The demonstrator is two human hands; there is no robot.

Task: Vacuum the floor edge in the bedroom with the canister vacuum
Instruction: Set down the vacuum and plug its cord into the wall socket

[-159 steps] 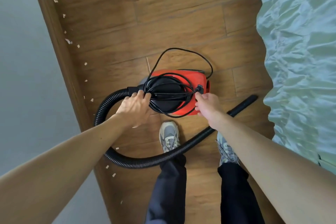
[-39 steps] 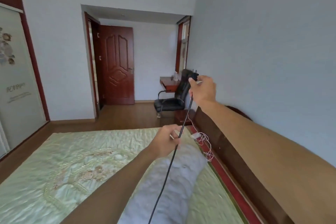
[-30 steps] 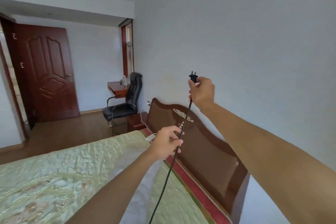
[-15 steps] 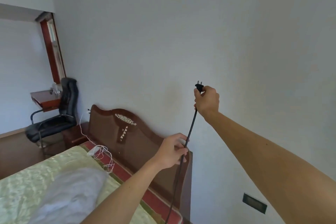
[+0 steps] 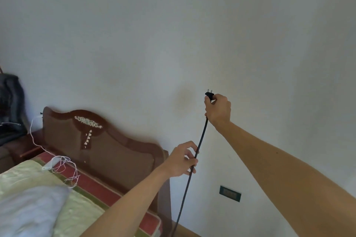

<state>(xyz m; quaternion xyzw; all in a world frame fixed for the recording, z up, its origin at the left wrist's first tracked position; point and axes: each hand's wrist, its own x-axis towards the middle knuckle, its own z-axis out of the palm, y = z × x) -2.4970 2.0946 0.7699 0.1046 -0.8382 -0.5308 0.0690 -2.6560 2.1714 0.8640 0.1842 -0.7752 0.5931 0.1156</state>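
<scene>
Right hand (image 5: 217, 110) pinches the plug (image 5: 209, 95), prongs up, mid-frame; left hand (image 5: 182, 159) curls round the cord (image 5: 202, 134) dropping steeply to the bottom edge; wall socket (image 5: 230, 193) sits well below the plug, lower right of the left hand; canister out of view.

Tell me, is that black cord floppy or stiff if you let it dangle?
Probably floppy: the cord hangs down from the right hand, through the left hand, in a slight curve. Likely light, since it looks thin. The plug looks hard, so it probably won't bend.
</scene>
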